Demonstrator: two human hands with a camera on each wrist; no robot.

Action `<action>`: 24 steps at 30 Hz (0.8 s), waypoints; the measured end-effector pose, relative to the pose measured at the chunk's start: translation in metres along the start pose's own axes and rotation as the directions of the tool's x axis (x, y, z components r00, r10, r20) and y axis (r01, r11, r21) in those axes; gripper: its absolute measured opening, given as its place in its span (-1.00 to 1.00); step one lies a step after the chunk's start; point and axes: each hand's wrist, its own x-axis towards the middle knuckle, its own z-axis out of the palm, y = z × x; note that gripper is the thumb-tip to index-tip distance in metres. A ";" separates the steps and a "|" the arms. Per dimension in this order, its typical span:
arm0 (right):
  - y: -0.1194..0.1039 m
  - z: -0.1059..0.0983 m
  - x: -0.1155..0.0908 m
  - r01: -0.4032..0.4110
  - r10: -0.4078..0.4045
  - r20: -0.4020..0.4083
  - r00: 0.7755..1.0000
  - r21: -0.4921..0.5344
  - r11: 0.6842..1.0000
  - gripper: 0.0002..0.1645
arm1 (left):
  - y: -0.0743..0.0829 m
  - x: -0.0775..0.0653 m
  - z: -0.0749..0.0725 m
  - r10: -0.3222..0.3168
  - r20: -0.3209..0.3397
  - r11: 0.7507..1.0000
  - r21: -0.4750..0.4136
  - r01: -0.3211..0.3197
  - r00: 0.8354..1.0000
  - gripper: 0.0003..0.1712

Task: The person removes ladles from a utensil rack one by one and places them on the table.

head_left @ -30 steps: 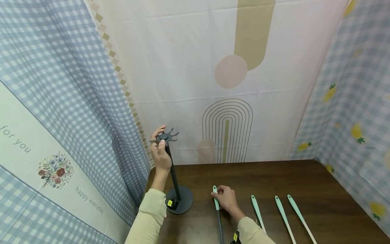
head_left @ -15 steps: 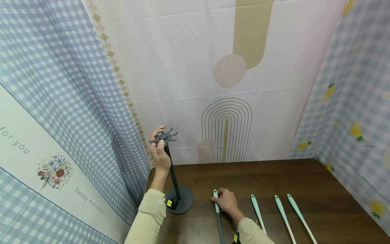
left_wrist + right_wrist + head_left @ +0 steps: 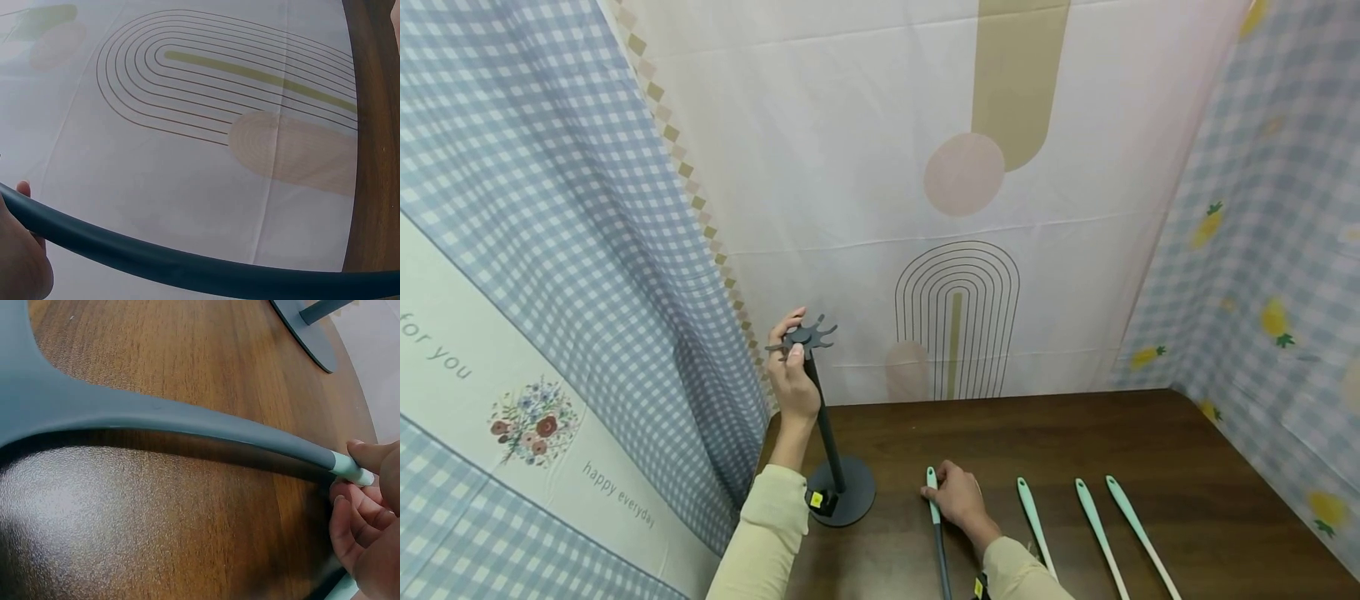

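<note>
In the head view a dark grey utensil stand (image 3: 827,417) with a post, a round base and a hooked top stands at the table's left. My left hand (image 3: 793,387) grips its hooked top, the thumb on the near side. Across the bottom of the left wrist view runs the dark post (image 3: 169,265). To the right of the base, my right hand (image 3: 961,500) pinches the mint handle of a dark grey kitchen utensil (image 3: 942,554) between thumb and fingers. Its shaft (image 3: 206,419) widens into a head cut off by the right wrist view's left edge.
Several pale utensils with mint handles lie to the right of my right hand, among them one near it (image 3: 1034,521), a middle one (image 3: 1097,525) and a far-right one (image 3: 1135,521). The wooden table (image 3: 1000,433) ends at a hanging white cloth (image 3: 835,275); checked curtains (image 3: 647,233) flank it.
The utensil in my right hand has slid slightly toward me, and its handle end sits a little lower. My left hand stays on the stand's top.
</note>
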 end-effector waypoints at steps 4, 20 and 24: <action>0.001 0.000 -0.001 0.009 -0.010 -0.020 1.000 -0.034 0.999 -0.59 | 0.000 0.000 0.003 0.006 0.000 1.000 -0.023 -0.006 1.000 -0.44; -0.019 -0.041 0.003 0.143 -0.150 0.205 0.967 0.051 0.988 -0.54 | 0.015 0.003 -0.005 -0.183 0.030 0.983 -0.023 0.184 0.983 -0.17; -0.029 -0.062 0.008 0.181 -0.194 0.263 0.945 0.073 0.981 -0.33 | 0.024 0.002 -0.007 -0.271 0.029 0.962 0.023 0.270 0.962 -0.14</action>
